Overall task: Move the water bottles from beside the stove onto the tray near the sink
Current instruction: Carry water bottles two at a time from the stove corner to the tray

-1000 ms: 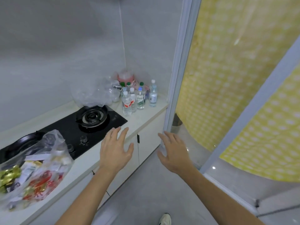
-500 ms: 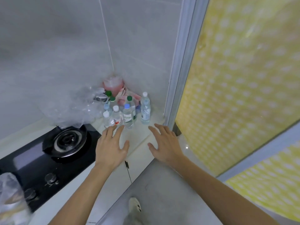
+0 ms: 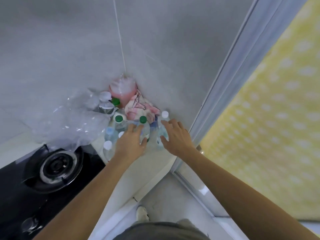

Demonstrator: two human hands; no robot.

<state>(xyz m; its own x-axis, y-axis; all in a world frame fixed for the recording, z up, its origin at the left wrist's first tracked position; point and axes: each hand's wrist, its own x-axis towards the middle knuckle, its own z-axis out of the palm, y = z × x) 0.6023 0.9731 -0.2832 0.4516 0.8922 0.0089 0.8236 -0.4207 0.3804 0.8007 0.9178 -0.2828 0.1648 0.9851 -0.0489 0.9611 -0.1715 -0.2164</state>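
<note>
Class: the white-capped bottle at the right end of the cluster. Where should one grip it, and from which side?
Grip the white-capped bottle around its mid-body, coming from the front right, where the right hand already is. It stands upright, with the wall behind and the green-capped bottle to its left.

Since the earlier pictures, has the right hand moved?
Yes. The right hand went forward from the counter edge to the white-capped bottle by the door frame.

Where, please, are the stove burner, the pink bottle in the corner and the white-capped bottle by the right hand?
stove burner (image 3: 55, 168), head view, centre of the ring.
pink bottle (image 3: 123, 90), head view, its body.
white-capped bottle (image 3: 165, 114), head view, its cap.
</note>
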